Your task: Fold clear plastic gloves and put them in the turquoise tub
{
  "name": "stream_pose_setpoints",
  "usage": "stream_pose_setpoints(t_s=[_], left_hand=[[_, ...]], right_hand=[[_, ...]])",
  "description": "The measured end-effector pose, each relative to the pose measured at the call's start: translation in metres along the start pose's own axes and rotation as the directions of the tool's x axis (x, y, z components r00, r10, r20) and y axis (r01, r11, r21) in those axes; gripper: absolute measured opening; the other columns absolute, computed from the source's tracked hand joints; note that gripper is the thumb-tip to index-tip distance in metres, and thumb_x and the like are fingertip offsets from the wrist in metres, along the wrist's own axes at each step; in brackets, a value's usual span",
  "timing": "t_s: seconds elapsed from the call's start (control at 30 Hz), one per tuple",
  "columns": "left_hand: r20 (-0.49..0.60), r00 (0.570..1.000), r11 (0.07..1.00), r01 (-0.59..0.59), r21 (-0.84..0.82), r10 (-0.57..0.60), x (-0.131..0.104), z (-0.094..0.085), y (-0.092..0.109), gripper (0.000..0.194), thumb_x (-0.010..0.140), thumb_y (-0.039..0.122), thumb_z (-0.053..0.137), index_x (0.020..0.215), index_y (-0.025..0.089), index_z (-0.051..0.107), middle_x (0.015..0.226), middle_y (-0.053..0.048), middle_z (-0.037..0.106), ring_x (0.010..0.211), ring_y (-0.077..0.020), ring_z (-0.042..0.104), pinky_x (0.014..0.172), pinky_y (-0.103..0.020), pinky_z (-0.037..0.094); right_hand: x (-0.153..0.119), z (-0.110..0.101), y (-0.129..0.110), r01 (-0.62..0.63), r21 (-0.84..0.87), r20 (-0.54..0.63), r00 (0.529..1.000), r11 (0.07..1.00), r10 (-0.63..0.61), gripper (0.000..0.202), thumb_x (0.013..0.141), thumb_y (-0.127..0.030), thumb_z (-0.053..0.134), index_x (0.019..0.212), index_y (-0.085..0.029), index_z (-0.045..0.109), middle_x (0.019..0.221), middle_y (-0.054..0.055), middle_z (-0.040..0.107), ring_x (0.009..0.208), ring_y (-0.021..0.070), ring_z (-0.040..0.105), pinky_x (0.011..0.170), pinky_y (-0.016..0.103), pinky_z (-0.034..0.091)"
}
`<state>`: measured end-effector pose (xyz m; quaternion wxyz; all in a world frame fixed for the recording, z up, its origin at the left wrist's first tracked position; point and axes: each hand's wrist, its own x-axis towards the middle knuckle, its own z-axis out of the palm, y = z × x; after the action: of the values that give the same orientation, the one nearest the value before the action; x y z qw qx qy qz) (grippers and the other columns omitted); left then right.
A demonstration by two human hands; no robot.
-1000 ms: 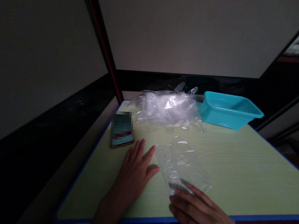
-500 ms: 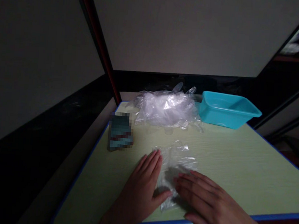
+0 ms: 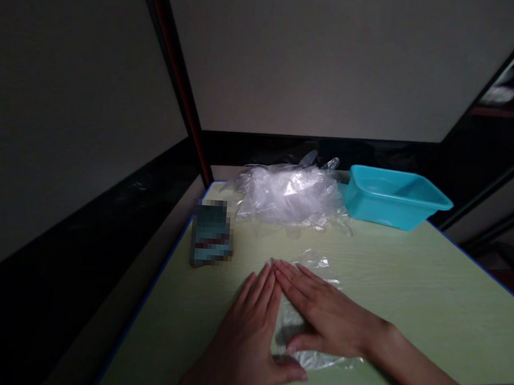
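Observation:
A thin, clear plastic disposable glove (image 3: 322,361) lies flat on the table close to me, largely covered by my hands; its exact outline is hard to make out. My left hand (image 3: 245,329) rests open along its left edge, fingers straight and pointing away from me. Flat across the middle of the plastic lies my right hand (image 3: 332,315), also open, its fingertips touching those of the left. Further back sits a crumpled pile of clear plastic gloves (image 3: 289,195), a few finger shapes sticking up at its rear.
A turquoise plastic basin (image 3: 383,210) stands at the back right of the pale, blue-edged table (image 3: 408,297). At the left edge lies a pixelated, phone-like object (image 3: 212,236). Panels (image 3: 327,62) rise behind the table and to its left.
My right hand has moved left and away from me over the plastic, bringing its fingertips against my left hand. The left hand stays almost in place. The view has tilted slightly.

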<state>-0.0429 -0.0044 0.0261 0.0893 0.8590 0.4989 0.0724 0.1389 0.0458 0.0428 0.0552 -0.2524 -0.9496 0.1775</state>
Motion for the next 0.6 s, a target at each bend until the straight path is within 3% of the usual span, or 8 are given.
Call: stream_pose_setpoints(t_s=[0.17,0.37,0.6], left_hand=[[0.033,0.999,0.999,0.037,-0.027,-0.036,0.000,-0.001,0.001,0.126,0.046,0.066,0.072,0.140,0.003,0.016,0.147,-0.020,0.005,0.136,-0.0307,0.004,0.110,-0.047,0.017],[0.089,0.994,0.998,0.067,-0.018,-0.065,0.001,-0.004,0.001,0.127,0.046,0.068,0.070,0.140,0.002,0.016,0.147,-0.021,0.002,0.135,-0.0320,0.003,0.110,-0.047,0.017],[0.051,0.998,0.999,0.044,-0.017,-0.043,-0.001,-0.001,-0.001,0.127,0.046,0.069,0.070,0.141,0.005,0.016,0.147,-0.021,0.004,0.135,-0.0334,0.005,0.108,-0.049,0.020]], right_hand=[[-0.005,0.007,0.008,0.034,-0.068,-0.027,0.999,0.997,-0.036,0.097,0.078,-0.065,0.045,0.142,-0.004,0.007,0.147,0.019,0.010,0.136,0.0244,0.005,0.111,0.042,0.008],[-0.016,0.002,0.021,0.002,-0.119,0.024,1.000,0.993,0.001,0.098,0.077,-0.069,0.042,0.143,-0.005,0.008,0.148,0.019,0.005,0.136,0.0260,0.004,0.110,0.045,0.007],[-0.037,-0.002,0.039,-0.038,-0.195,-0.005,0.999,0.980,0.038,0.097,0.077,-0.071,0.039,0.143,-0.008,0.004,0.149,0.016,0.006,0.136,0.0264,0.007,0.110,0.047,0.011]])
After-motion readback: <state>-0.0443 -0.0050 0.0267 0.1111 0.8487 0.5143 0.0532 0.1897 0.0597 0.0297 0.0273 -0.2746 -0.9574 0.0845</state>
